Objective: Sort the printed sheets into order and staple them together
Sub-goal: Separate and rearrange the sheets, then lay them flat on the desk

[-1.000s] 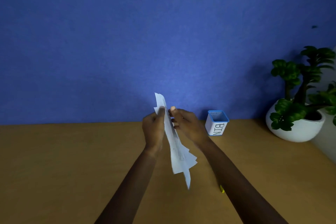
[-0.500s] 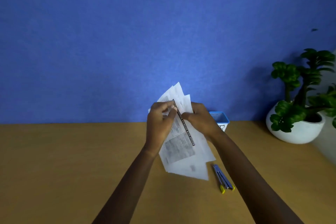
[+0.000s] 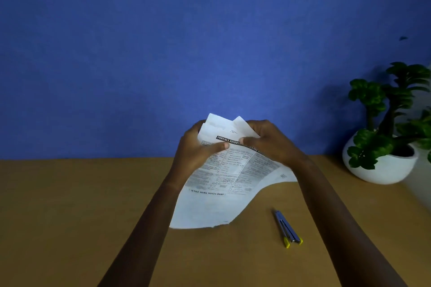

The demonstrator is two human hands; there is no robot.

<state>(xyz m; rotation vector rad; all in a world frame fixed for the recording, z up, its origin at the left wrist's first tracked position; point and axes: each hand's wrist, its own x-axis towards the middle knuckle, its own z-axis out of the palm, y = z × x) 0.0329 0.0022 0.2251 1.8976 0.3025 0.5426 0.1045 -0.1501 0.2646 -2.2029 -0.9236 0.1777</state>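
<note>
Two hands, left hand (image 3: pixel 194 152) and right hand (image 3: pixel 271 141), pinch the fanned white printed sheets (image 3: pixel 224 184) above a brown wooden table (image 3: pixel 70 216), blue-and-yellow stapler (image 3: pixel 287 229) nearby.

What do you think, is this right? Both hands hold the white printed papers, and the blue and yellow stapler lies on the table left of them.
Not quite. In the head view the blue and yellow stapler lies on the brown table right of the white printed papers, not left. The left hand and right hand do hold them.
</note>
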